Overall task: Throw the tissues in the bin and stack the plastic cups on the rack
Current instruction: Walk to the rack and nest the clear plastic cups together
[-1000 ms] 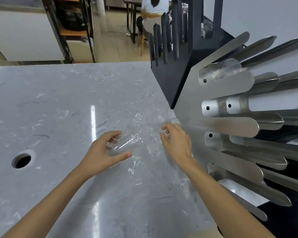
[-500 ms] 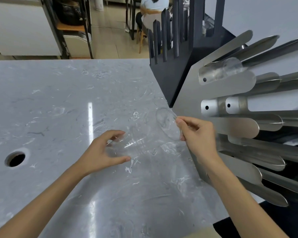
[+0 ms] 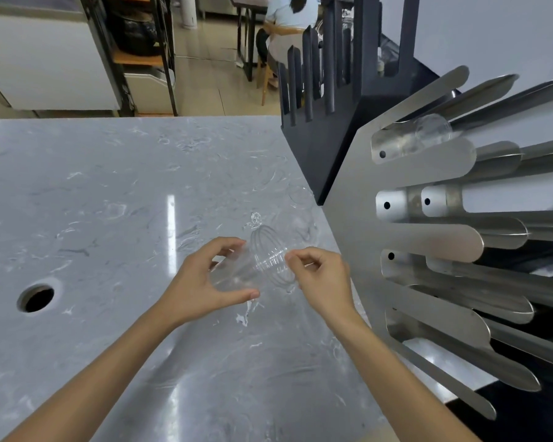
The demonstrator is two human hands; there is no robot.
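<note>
My left hand (image 3: 201,279) grips a clear plastic cup (image 3: 237,272) lying sideways just above the grey marble counter (image 3: 109,202). Pinched at its rim in my right hand (image 3: 323,275) is a second clear cup (image 3: 270,253), which sits pushed over the first one's end. Another clear cup (image 3: 300,215) lies on the counter behind them, hard to make out. A clear cup (image 3: 428,132) rests in the top slot of the steel cup rack (image 3: 358,234) on the right.
A round hole (image 3: 35,296) opens in the counter at the left. A black slotted holder (image 3: 326,135) stands behind the steel rack. Beyond the counter are a shelf unit, a white cabinet and a seated person at a table.
My right hand lifted a cup from the counter near the rack and brought it left onto the cup held in my left hand. The left hand rose slightly.
</note>
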